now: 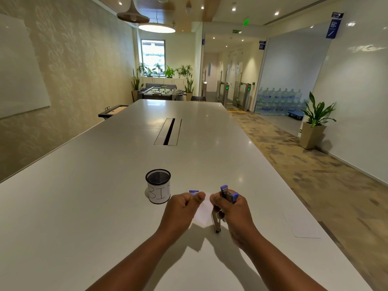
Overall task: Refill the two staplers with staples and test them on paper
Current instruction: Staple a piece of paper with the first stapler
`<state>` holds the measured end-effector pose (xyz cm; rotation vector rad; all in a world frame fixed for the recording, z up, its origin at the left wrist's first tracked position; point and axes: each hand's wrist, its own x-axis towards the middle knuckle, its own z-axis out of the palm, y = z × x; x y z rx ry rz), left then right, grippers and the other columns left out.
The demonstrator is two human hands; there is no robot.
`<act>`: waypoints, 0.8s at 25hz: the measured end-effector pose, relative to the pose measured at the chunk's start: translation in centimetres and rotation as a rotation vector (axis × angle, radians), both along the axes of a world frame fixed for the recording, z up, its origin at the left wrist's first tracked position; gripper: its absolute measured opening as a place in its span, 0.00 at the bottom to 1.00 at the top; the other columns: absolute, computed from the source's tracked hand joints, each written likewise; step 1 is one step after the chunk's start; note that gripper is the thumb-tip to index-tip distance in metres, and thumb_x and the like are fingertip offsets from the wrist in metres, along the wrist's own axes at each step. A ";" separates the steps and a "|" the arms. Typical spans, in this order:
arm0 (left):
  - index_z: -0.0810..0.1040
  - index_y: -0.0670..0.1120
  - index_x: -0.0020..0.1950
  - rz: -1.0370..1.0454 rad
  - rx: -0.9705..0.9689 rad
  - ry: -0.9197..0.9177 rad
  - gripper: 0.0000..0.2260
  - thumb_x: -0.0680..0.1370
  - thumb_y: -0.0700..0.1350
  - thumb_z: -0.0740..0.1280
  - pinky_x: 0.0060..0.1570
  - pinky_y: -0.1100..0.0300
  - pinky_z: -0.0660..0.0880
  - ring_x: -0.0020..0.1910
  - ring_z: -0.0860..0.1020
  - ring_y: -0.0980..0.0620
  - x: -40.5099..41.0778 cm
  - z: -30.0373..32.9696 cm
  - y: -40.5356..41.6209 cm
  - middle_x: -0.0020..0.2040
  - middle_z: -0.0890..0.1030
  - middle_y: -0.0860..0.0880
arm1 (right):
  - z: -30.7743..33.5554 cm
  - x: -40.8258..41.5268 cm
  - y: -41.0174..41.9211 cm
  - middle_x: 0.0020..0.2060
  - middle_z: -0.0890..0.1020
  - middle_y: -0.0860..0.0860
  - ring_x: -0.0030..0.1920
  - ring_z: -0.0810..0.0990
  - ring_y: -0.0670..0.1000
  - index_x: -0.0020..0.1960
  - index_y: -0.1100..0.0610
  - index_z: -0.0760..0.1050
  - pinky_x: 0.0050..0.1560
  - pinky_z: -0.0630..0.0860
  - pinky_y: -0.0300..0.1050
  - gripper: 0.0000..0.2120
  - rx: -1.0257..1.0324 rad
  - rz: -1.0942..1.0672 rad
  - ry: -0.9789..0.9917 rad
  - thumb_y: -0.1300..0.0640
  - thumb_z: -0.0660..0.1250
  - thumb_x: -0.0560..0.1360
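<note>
The right hand (231,208) is curled tight around a blue stapler (227,195), whose metal part hangs open below the fist. The left hand (184,203) pinches a small white paper (202,215) between thumb and curled fingers, just at nine o'clock of the stapler. A blue staple box (194,191) peeks out at twelve o'clock of the left thumb, mostly hidden. A mesh cup (158,185) marked "BIN" stands at ten o'clock on the white table (105,206). Only one stapler can be made out.
</note>
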<state>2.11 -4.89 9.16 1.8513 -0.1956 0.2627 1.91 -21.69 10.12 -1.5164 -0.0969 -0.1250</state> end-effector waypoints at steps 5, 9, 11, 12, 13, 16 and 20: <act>0.74 0.50 0.37 -0.145 0.123 0.099 0.15 0.82 0.53 0.65 0.33 0.67 0.70 0.29 0.72 0.59 0.1 -0.3 1.1 0.28 0.75 0.57 | -0.3 0.7 -0.6 0.30 0.79 0.49 0.31 0.75 0.47 0.40 0.56 0.80 0.31 0.72 0.39 0.08 0.071 -0.082 0.019 0.59 0.71 0.78; 0.65 0.50 0.31 0.004 0.166 -0.012 0.21 0.83 0.53 0.64 0.28 0.65 0.64 0.25 0.63 0.58 0.2 0.0 0.8 0.23 0.66 0.57 | -0.6 0.6 -0.7 0.31 0.80 0.51 0.32 0.76 0.48 0.40 0.56 0.81 0.32 0.72 0.41 0.07 0.061 -0.058 0.039 0.59 0.71 0.78; 0.65 0.50 0.31 0.058 0.151 -0.031 0.23 0.82 0.57 0.64 0.27 0.64 0.62 0.25 0.62 0.58 0.3 0.1 1.1 0.23 0.65 0.56 | -0.5 0.6 -1.1 0.32 0.82 0.51 0.33 0.77 0.48 0.38 0.54 0.81 0.32 0.72 0.41 0.10 0.035 0.009 0.048 0.60 0.70 0.78; 0.66 0.48 0.31 0.085 0.110 -0.025 0.23 0.80 0.61 0.64 0.27 0.64 0.62 0.24 0.63 0.58 0.4 0.2 1.3 0.23 0.66 0.56 | -0.5 0.5 -1.3 0.32 0.82 0.51 0.33 0.77 0.48 0.36 0.52 0.81 0.32 0.72 0.40 0.12 0.024 0.041 0.056 0.61 0.70 0.78; 0.68 0.47 0.31 0.110 0.054 -0.004 0.24 0.77 0.64 0.64 0.27 0.66 0.63 0.24 0.66 0.59 0.5 0.3 1.5 0.23 0.69 0.55 | -0.5 0.5 -1.5 0.32 0.82 0.51 0.33 0.77 0.48 0.35 0.52 0.81 0.31 0.71 0.40 0.13 0.018 0.062 0.065 0.62 0.70 0.77; 0.77 0.45 0.42 0.036 -0.182 0.214 0.25 0.71 0.68 0.67 0.38 0.61 0.78 0.33 0.81 0.59 0.6 0.6 1.5 0.34 0.84 0.54 | -0.9 0.3 -1.7 0.34 0.83 0.53 0.34 0.77 0.49 0.38 0.53 0.81 0.32 0.70 0.41 0.09 0.027 0.071 0.082 0.60 0.70 0.78; 0.79 0.43 0.55 -0.093 -0.436 0.430 0.12 0.77 0.48 0.74 0.45 0.57 0.83 0.47 0.87 0.48 0.5 -0.2 0.6 0.50 0.88 0.45 | -1.3 0.4 -1.3 0.37 0.85 0.54 0.35 0.80 0.49 0.41 0.54 0.81 0.31 0.73 0.39 0.06 0.032 0.056 0.081 0.54 0.72 0.76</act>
